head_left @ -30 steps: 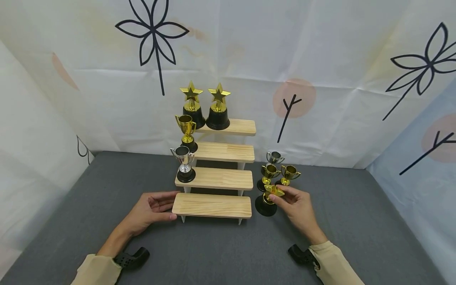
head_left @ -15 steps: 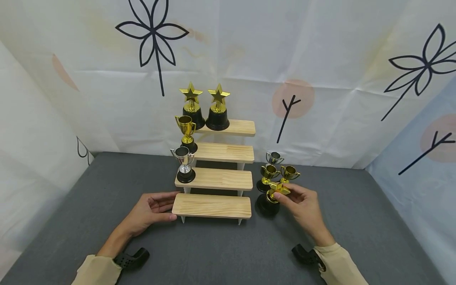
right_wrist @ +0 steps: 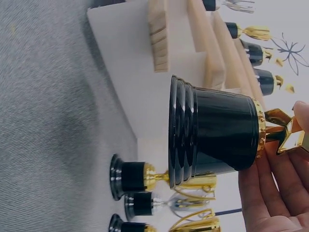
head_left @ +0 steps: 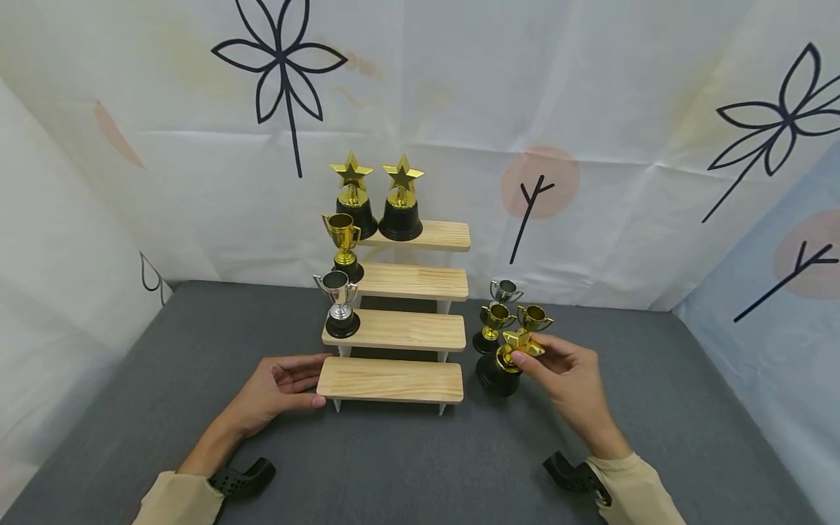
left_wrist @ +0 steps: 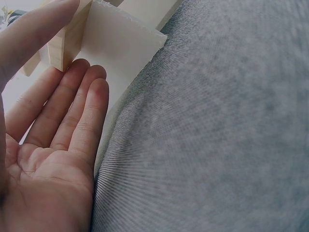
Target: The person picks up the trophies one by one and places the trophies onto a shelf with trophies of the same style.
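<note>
My right hand (head_left: pixel 569 380) pinches the gold star of a star trophy (head_left: pixel 499 377), fingers and thumb at its top. In the right wrist view its black base (right_wrist: pixel 217 133) is lifted off the grey table. My left hand (head_left: pixel 278 390) rests at the left end of the lowest wooden step (head_left: pixel 390 379) of a display stand, its fingers (left_wrist: pixel 89 116) straight and touching the board's end. On the stand's left side stand two star trophies (head_left: pixel 402 219) on top, a gold cup trophy (head_left: pixel 345 240) below, and a silver cup trophy (head_left: pixel 340 302) lower still.
Just behind the held trophy, right of the stand, stand two gold cup trophies (head_left: pixel 496 321) and a silver cup trophy (head_left: pixel 505 290). A white patterned cloth (head_left: pixel 459 87) hangs behind the grey table (head_left: pixel 407 467). Black wrist-worn devices (head_left: pixel 244 477) sit on both forearms.
My right hand has moved a little to the right, and the star trophy it holds has tilted and shifted right with it. My left hand and the stand stay as they were.
</note>
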The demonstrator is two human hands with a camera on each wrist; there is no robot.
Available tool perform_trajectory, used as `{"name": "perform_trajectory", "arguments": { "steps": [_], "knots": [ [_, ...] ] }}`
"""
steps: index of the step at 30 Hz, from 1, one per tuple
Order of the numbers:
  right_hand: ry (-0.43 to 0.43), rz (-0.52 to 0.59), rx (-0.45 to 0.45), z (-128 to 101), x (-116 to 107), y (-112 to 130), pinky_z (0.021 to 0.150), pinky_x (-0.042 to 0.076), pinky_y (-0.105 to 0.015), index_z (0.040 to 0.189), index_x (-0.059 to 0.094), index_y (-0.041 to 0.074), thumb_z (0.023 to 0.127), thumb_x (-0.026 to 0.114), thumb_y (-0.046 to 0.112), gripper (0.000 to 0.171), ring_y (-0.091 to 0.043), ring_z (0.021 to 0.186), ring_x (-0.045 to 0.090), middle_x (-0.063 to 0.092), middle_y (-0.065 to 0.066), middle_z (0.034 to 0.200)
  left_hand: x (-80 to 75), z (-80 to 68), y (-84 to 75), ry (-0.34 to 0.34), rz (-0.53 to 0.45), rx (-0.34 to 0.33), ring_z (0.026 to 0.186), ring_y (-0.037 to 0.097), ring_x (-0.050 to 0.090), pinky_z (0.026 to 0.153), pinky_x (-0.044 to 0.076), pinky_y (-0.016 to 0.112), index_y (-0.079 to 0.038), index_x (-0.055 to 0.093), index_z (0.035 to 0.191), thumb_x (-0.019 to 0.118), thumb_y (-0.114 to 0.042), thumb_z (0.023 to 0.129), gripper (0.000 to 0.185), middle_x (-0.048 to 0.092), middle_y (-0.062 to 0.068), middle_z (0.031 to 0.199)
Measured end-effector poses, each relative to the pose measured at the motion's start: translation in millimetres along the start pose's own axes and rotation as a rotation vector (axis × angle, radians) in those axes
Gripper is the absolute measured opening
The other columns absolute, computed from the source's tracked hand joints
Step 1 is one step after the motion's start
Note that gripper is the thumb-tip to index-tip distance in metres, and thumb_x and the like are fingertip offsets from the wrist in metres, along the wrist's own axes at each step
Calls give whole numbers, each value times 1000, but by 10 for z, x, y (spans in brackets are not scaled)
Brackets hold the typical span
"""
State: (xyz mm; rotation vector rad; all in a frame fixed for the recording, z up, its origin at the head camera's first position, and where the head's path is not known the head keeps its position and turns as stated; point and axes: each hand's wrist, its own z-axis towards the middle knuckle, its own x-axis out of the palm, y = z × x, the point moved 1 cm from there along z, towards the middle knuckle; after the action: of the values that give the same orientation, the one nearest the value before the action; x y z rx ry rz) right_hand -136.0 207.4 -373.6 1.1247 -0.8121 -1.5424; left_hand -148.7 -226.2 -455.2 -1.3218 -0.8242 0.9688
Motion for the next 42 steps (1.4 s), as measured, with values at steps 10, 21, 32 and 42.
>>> {"name": "perform_trajectory", "arguments": {
  "steps": [10,21,32,42],
  "knots": [
    [-34,71,-56,-12,-41,143,74,62,-22,112,68,-15,86,73,-14,27,-12,89,71,73,-5,103,3,-3,-9,-4,5,3,116,13,66,98,56,31,21,45,139,81,8,80,70,46,41,141],
    [-57,85,-84,-9,-69,241,75,62,-21,113,67,-14,88,71,-14,25,-14,91,71,72,-8,105,3,-1,-6,-10,6,-7,115,12,66,98,56,31,21,45,139,81,8,80,71,46,41,141],
    [-93,80,-108,70,-124,372,74,61,-20,113,68,-14,88,70,-15,26,-11,85,70,72,-7,102,8,2,-6,-6,10,16,115,12,66,98,56,31,22,44,139,80,9,80,71,45,42,140],
    [-78,93,-113,298,-133,479,74,61,-19,115,69,-12,89,69,-13,26,-11,85,68,72,-5,103,-1,-2,1,8,2,35,115,12,66,97,56,31,23,43,138,80,9,80,70,45,44,139]
  ]
}}
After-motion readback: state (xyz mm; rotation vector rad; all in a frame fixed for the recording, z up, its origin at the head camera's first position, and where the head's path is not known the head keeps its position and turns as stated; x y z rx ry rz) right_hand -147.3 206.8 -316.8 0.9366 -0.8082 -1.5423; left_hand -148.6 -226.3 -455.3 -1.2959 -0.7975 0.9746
